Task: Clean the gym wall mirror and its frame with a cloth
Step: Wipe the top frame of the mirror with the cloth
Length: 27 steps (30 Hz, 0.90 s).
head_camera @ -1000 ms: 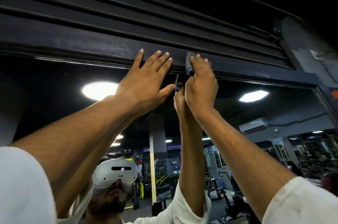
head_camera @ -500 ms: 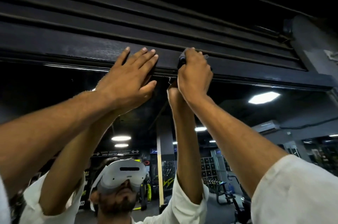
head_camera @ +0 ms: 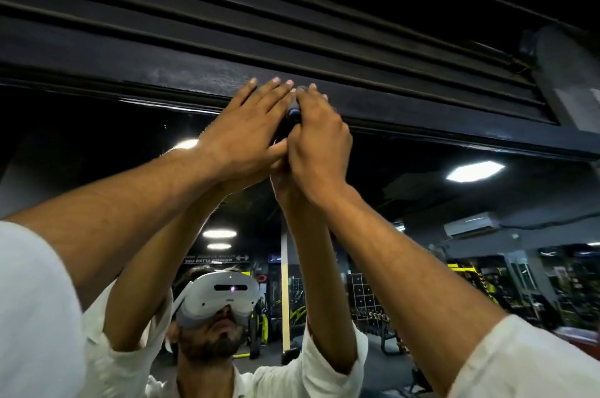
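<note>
Reaching overhead, both hands met at the black, matte top frame rail (head_camera: 194, 79) of the large wall mirror (head_camera: 97, 144). The left hand (head_camera: 242, 134) lay flat and spread wide, its fingers fanned and pressed against the face of that rail, with the thumb angled down toward the mirror glass just below the rail. The right hand (head_camera: 319, 151) sat just beside it, touching it at the thumb side, with its fingers curled closed around a small dark cloth (head_camera: 293, 113) that showed only as a bunched dark lump with a bluish spot between the two hands. How much of the cloth touched the rail could not be told, since the right hand hid most of it.

Above the rail ran several dark horizontal slats (head_camera: 227, 8), stacked in parallel bands. Below the rail, the mirror glass showed the reflection of the person with raised arms in white sleeves (head_camera: 42, 316) and a white headset (head_camera: 220, 295). Also reflected below the rail were round ceiling lights (head_camera: 219, 233), a hexagonal ceiling light (head_camera: 474, 170) far to the right of the hands, a white wall air-conditioner unit (head_camera: 470, 224), and yellow-and-black gym equipment (head_camera: 467, 277). A pale vertical strip (head_camera: 285, 293) ran down the glass directly beneath the hands.
</note>
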Tool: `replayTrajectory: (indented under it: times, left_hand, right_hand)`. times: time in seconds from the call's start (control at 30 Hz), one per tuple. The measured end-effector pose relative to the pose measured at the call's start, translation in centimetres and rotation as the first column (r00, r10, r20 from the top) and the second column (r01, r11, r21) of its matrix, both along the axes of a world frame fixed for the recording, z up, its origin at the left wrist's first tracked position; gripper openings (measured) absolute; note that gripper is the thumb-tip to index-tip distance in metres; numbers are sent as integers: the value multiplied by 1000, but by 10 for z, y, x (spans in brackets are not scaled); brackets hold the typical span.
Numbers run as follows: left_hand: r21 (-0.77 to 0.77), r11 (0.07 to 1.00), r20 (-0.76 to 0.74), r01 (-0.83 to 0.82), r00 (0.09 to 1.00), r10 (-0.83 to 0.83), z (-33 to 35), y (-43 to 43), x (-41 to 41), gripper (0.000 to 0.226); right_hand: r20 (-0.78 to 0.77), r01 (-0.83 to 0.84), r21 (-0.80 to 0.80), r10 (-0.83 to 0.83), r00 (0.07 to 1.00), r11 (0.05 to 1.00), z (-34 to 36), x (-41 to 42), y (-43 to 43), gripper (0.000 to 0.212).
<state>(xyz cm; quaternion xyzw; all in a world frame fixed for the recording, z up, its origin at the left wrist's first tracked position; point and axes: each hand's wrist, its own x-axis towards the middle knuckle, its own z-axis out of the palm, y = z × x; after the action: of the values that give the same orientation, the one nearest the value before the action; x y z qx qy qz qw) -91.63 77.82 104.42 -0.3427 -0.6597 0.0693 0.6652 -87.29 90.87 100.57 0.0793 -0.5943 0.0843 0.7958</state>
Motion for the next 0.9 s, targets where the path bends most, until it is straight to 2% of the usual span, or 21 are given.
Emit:
replayTrajectory:
  times: [0.13,0.23,0.33,0.47,0.53,0.63,0.7,0.77,0.9]
  left_hand:
    - [-63,997,-53,-47,998,44,7,-63,-6,87]
    - [-54,997,-60,-48,997,45,8,-120,-18,86]
    - [-38,999,-70,-39,997,37,1,-144,-25,85]
    - [-29,1000,-52,-11,999,9,-4,-145,-24,86]
    - [-35,999,-63,-6,998,4,-6,-145,-25,86]
    - [-37,999,-79,2,997,-5,-9,-145,-27,85]
    - [-31,1000,-74,-3,997,1,-10,-142,-26,82]
    - [-24,1000,-58,4,998,-5,-12,-141,-24,81]
    - [-31,997,-40,66,997,-68,-11,-145,-18,79]
  right_hand:
    - [-146,-14,-126,-5,989,992,22,21,3,31]
    - [-101,-31,-294,1,995,955,36,16,-6,27]
    - [-66,34,-212,-49,997,977,36,-1,-47,26]
    - [-13,90,76,-89,996,993,27,-4,-84,38]
    - [-18,109,30,-109,994,994,20,-7,-77,43]
    - [-84,-47,-239,27,996,970,3,-21,-70,44]
    - [-99,-97,-318,68,993,943,-3,-33,-83,46]
    - [-99,-95,-285,70,993,954,-5,-38,-106,48]
    - [-34,-69,-59,67,997,996,-6,-27,-130,50]
